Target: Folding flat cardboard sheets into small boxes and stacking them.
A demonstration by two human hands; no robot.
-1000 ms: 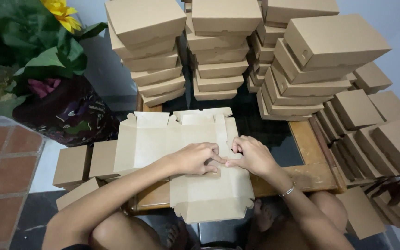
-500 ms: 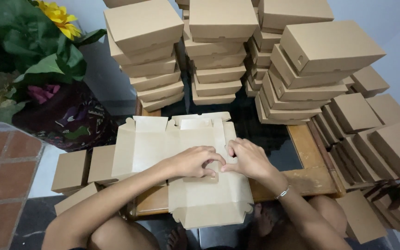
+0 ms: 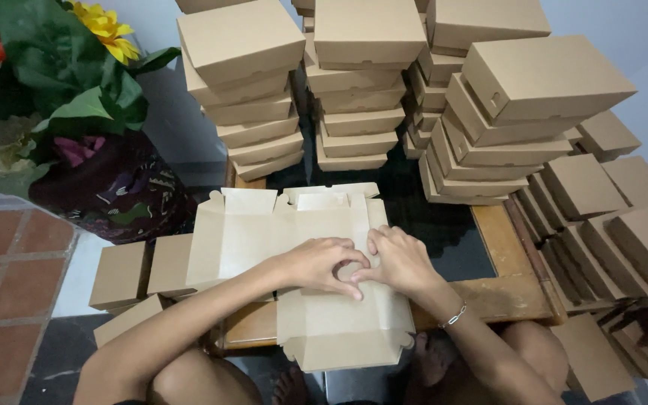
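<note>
A flat, unfolded brown cardboard box blank [image 3: 264,232] lies on the low dark glass table [image 3: 451,240] in front of me, its near flap hanging over the table's front edge. Both hands press on its middle, side by side with thumbs and fingertips touching. My left hand [image 3: 316,264] lies flat on the left of the fold. My right hand [image 3: 399,259], with a thin bracelet at the wrist, lies to its right. Neither hand grips anything.
Tall stacks of folded brown boxes [image 3: 354,97] crowd the far side of the table and the right [image 3: 541,97]. More boxes lean in rows at the right [image 3: 624,225] and lie at the left [image 3: 144,270]. A dark vase with flowers [image 3: 91,150] stands at left.
The hands stay on the middle of the cardboard blank, shifting only slightly. The view has tipped a little.
</note>
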